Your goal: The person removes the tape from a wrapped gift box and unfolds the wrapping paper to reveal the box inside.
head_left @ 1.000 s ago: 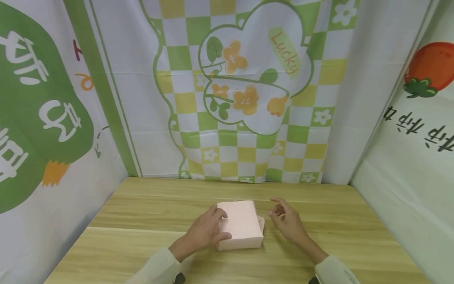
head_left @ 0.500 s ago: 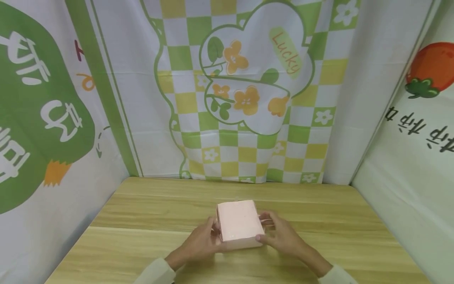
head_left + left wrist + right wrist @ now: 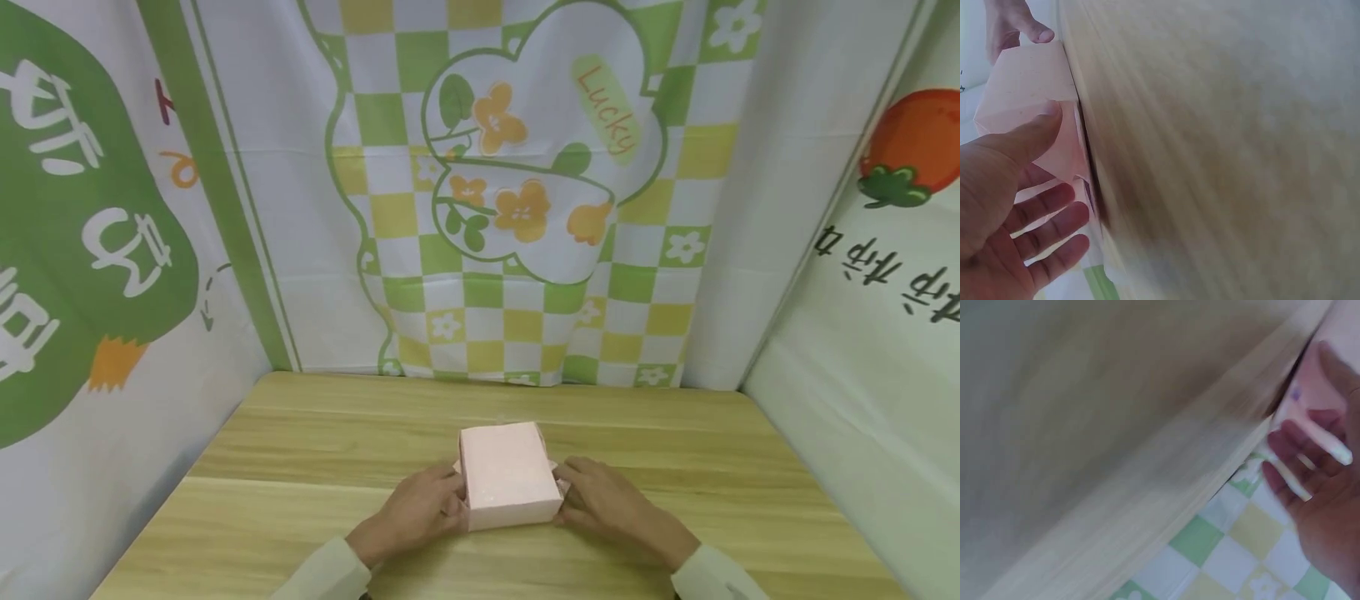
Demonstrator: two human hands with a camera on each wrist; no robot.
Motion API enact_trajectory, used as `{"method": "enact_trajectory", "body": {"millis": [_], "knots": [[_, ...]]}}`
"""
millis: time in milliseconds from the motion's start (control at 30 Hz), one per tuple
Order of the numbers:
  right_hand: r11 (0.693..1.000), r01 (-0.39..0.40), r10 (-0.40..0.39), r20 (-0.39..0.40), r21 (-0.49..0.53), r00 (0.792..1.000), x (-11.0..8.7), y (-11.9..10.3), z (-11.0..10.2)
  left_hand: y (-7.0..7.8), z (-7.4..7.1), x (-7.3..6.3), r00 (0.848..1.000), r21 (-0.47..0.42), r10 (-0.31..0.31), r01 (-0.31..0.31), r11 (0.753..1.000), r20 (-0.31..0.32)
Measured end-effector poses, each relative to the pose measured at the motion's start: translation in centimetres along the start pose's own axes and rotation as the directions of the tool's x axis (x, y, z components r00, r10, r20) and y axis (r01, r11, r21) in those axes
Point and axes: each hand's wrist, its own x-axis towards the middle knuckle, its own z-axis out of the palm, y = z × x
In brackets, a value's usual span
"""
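A small pale pink paper box [image 3: 506, 467] sits on the table, with loose flaps sticking out at its left and right sides. At its left side my left hand [image 3: 420, 510] has the thumb on a side flap near the front corner. The index finger goes behind that flap; the other fingers [image 3: 1054, 234] are loosely bent, apart from the box. My right hand [image 3: 607, 504] is at the right side, its thumb [image 3: 1333, 365] against the box wall. Its relaxed fingers reach behind a projecting flap [image 3: 1325, 439]. The far sides of the box are hidden.
The wood-grain table [image 3: 315, 450] extends around the box on all sides. A green and yellow checked cloth [image 3: 480, 325] hangs behind its back edge. White printed cloths [image 3: 840, 333] close in the left and right sides.
My right hand has come in from the right to the box's side. My left hand has slid from the box top down to its left side. Flaps now stick out on both sides.
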Motion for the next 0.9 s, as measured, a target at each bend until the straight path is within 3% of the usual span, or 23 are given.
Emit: {"method": "enact_trajectory", "body": {"millis": [133,267,367,433,500,567,633,700,767,833,900], "knots": [[0.989,0.145,-0.147,-0.08,-0.039,0.986,0.1,0.9,0.2,-0.3,0.0,0.4,0.997,0.015,0.081,-0.081,0.997,-0.014],[0.953,0.289,-0.301,-0.175,-0.095,0.937,0.3,1.1,0.3,-0.8,-0.2,0.5,0.986,0.044,0.163,-0.162,0.986,-0.019],[0.947,0.317,-0.321,-0.222,-0.052,0.921,0.1,0.9,0.4,-1.0,-0.5,0.1,0.975,0.066,0.218,-0.215,0.974,-0.043],[0.953,0.304,-0.296,-0.213,0.005,0.931,-0.1,0.6,0.4,-1.0,-0.6,-0.4,0.971,0.078,0.233,-0.229,0.97,-0.049],[0.961,0.267,-0.253,-0.161,0.076,0.954,-0.2,0.2,0.2,-0.7,-0.6,-0.8,0.977,0.073,0.211,-0.209,0.975,-0.017],[0.968,0.201,-0.191,-0.075,0.153,0.979,-0.2,-0.3,-0.1,-0.4,-0.5,-1.0,0.989,0.009,0.138,-0.138,0.99,0.05],[0.952,0.088,-0.111,0.062,0.294,0.992,-0.1,-0.8,-0.6,0.0,-0.5,-1.0,0.99,-0.054,0.05,-0.044,0.998,0.128],[0.894,-0.081,-0.012,0.205,0.44,0.979,0.1,-1.1,-1.1,0.3,-0.5,-0.9,0.976,-0.141,-0.042,0.073,0.987,0.212],[0.794,-0.251,0.073,0.323,0.553,0.944,0.4,-1.2,-1.4,0.4,-0.7,-0.5,0.951,-0.262,-0.107,0.187,0.947,0.29],[0.685,-0.375,0.13,0.403,0.624,0.906,0.6,-1.1,-1.5,0.3,-0.9,-0.2,0.92,-0.382,-0.164,0.304,0.872,0.357],[0.599,-0.449,0.174,0.44,0.663,0.881,0.7,-0.9,-1.3,0.2,-0.9,-0.1,0.881,-0.505,-0.221,0.427,0.75,0.417]]}}
